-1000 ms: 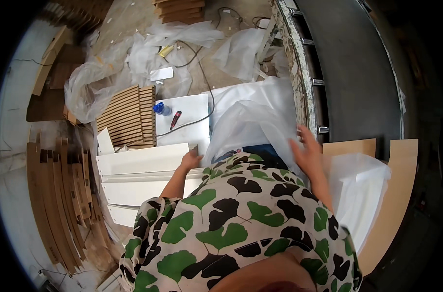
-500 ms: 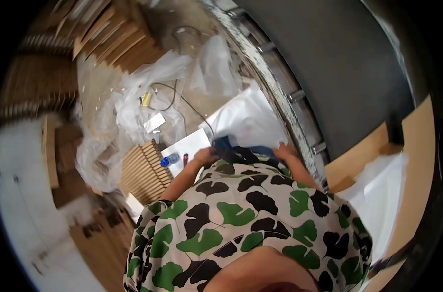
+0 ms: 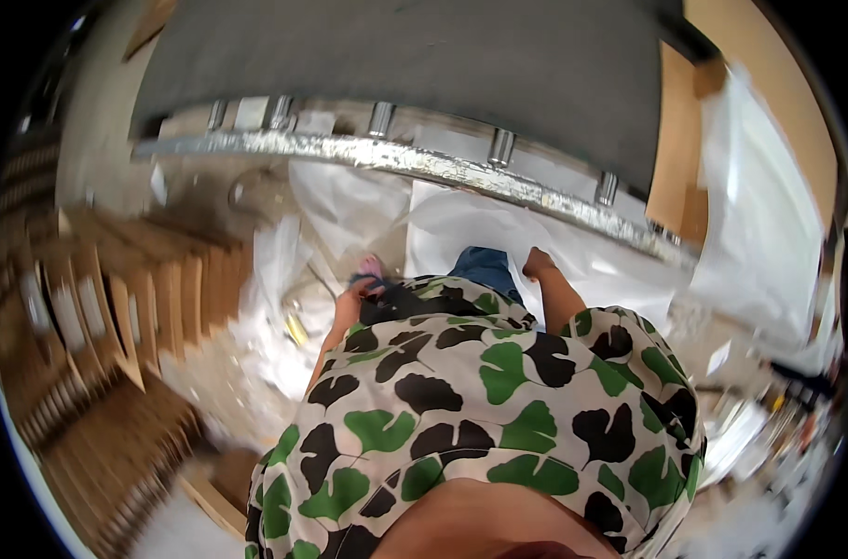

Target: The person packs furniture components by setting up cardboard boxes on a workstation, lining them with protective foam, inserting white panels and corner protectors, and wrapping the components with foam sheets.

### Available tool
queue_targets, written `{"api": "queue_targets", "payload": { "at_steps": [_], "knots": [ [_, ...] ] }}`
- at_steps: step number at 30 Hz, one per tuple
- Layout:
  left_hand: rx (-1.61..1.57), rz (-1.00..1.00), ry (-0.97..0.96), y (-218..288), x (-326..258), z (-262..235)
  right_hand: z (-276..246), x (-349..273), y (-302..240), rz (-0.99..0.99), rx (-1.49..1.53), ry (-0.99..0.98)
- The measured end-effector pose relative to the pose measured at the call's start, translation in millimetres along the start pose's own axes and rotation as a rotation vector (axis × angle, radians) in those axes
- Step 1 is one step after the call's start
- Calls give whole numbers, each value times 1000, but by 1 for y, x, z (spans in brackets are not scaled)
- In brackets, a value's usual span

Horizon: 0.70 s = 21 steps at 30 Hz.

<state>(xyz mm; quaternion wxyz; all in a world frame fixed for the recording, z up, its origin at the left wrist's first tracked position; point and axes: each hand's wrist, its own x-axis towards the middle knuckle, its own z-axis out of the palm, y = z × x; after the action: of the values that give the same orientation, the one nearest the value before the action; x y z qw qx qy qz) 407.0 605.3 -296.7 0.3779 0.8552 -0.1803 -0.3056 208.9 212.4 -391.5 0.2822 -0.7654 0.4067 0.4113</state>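
Note:
My right hand (image 3: 539, 265) hangs out to the right of my blue trouser leg (image 3: 485, 268), over white sheeting. Its fingers look loosely apart, with nothing visible in them. On the other side, my left hand (image 3: 357, 294) is low at my waist, beside a black cloth (image 3: 407, 303) and the hem of my leaf-print shirt (image 3: 457, 396). The left fingers look loose, though they are small and partly blurred, and nothing shows in them. A foot in a pink sandal (image 3: 371, 265) is just beyond the left hand. White plastic sheeting (image 3: 443, 224) lies on the floor ahead.
A dark-topped conveyor with metal rollers (image 3: 381, 119) and a scuffed metal rail (image 3: 349, 151) crosses ahead. Cardboard (image 3: 674, 158) with white wrapping (image 3: 755, 205) stands at its right. Stacked brown panels (image 3: 163, 298) fill the left. Loose plastic and a yellow roll (image 3: 296, 328) lie on the floor.
My view has turned left, so the conveyor now runs across ahead instead of along my right. My right hand is now apart from the white sheet it was beside. The small blue-capped bottle is out of view.

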Motion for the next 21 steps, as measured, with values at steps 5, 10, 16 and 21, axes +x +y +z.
{"api": "queue_targets", "payload": {
  "at_steps": [5,10,16,21],
  "knots": [
    [235,60,-265,-35,57,-116,120,-18,-58,85,284,99],
    [304,-16,-95,-84,64,-224,194,-69,-126,243,623,123],
    [302,-4,-343,-91,75,-228,225,-99,-100,401,596,454],
    [-55,285,-445,-27,79,-185,98,-153,-241,-178,2023,186]
  ]
}}
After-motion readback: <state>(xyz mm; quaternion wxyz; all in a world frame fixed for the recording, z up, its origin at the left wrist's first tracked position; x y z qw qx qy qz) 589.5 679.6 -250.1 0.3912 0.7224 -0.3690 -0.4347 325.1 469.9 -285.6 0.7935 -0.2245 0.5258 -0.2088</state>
